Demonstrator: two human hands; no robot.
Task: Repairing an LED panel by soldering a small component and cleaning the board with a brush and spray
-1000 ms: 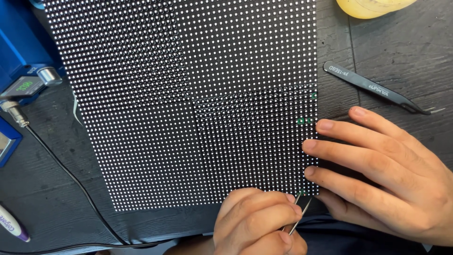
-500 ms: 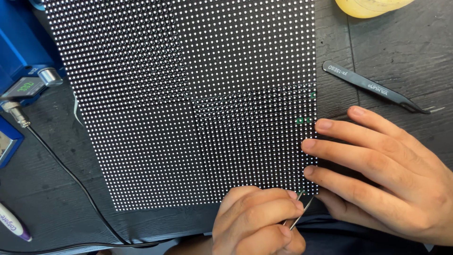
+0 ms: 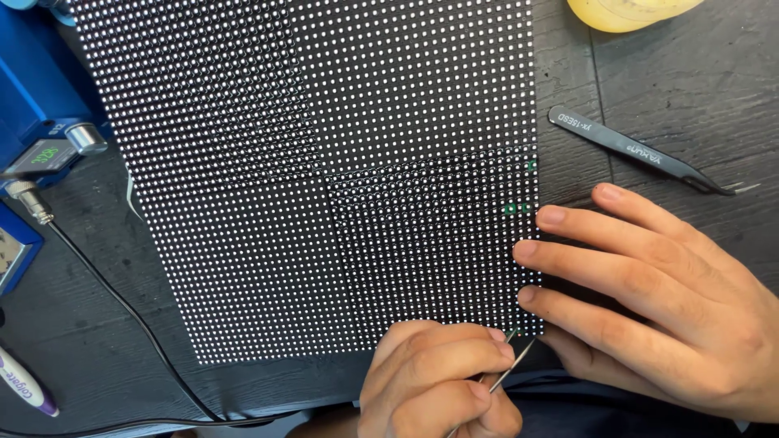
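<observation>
A black LED panel (image 3: 324, 162) covered in rows of small white dots lies flat on the dark table. My left hand (image 3: 430, 381) is at its near edge, closed around a thin metal tool (image 3: 511, 369) whose tip points at the panel's lower right corner. My right hand (image 3: 649, 292) rests palm down at the panel's right edge, fingers spread and fingertips touching the outermost dot columns. A few bare green spots (image 3: 515, 208) show among the dots just above my right fingertips.
Black tweezers (image 3: 641, 154) lie on the table beyond my right hand. A yellow object (image 3: 625, 10) sits at the far right edge. A blue device with a small display (image 3: 36, 105) stands on the left, with a black cable (image 3: 122, 308) running toward me. A white pen-like item (image 3: 24, 389) lies at the lower left.
My left hand with the thin tool has shifted only slightly at the panel's near edge. The right hand stays in place.
</observation>
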